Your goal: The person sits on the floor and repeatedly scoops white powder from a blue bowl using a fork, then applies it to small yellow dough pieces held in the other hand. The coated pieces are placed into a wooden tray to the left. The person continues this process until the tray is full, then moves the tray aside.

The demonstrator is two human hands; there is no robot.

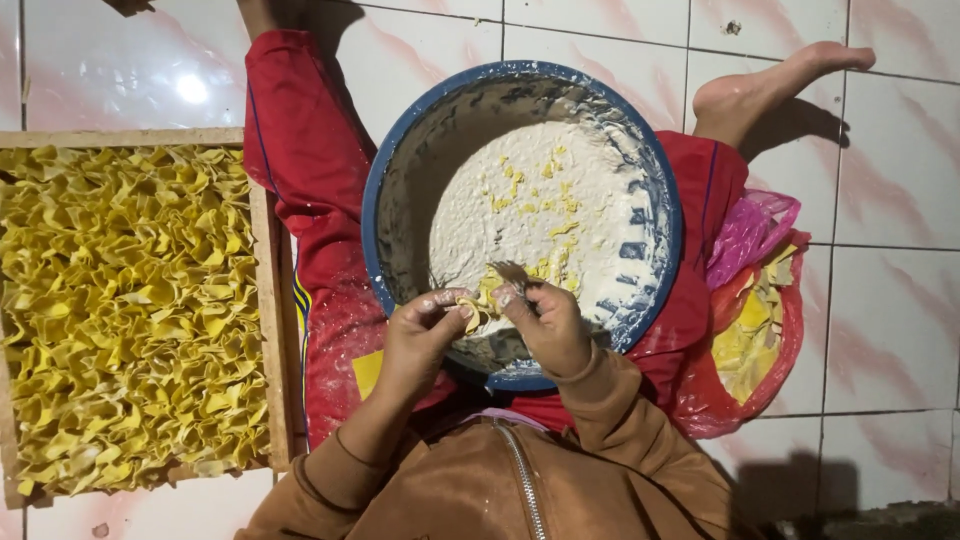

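Seated on tiled floor (pixel 890 300), legs in red trousers (pixel 320 200) spread around blue bowl (pixel 520 215) w/ white filling (pixel 535 215) and yellow scraps in it. Left hand (pixel 425 335) and right hand (pixel 545 320) meeting over near rim of bowl, both floury, fingertips pinched shut on small yellow wrapper (pixel 487 293) held between them, just above filling edge. Wooden tray (pixel 272 300) to left, touching left leg, packed w/ folded yellow dumplings (pixel 130 310). Pink and red plastic bags (pixel 755 300) by right leg, stack of yellow wrappers inside. Bare foot (pixel 770 85) at upper right. Brown jacket sleeves (pixel 600 400) over both forearms.
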